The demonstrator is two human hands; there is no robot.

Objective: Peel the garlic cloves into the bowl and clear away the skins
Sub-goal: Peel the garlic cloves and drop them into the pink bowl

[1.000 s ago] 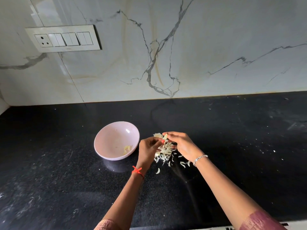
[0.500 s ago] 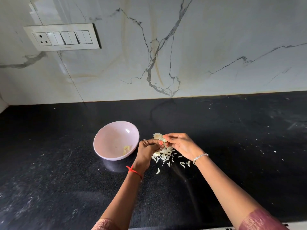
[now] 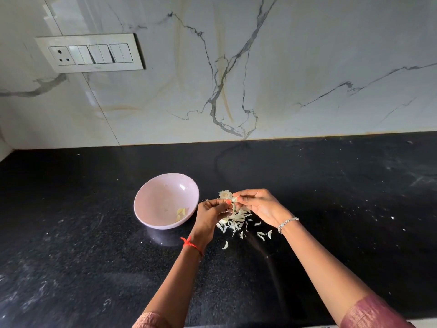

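Note:
A pale pink bowl point(image 3: 151, 188) stands on the black counter with a few peeled garlic cloves point(image 3: 181, 213) at its near right side. Just right of the bowl, my left hand point(image 3: 209, 215) and my right hand point(image 3: 259, 204) meet above a heap of white garlic skins point(image 3: 236, 220). My right hand pinches a small garlic clove point(image 3: 234, 199) at its fingertips. The fingers of my left hand are curled and pinch at a strip of skin beside the clove. A lump of garlic remains point(image 3: 224, 194) lies just behind the hands.
The black speckled counter point(image 3: 331, 197) runs wide to both sides, with loose skins point(image 3: 263, 235) scattered right of the heap. A marble wall with a switch plate point(image 3: 91, 53) rises behind the counter.
The hands stay together over the skins. My left hand has dropped slightly and drawn a little away from the clove that my right hand keeps pinching.

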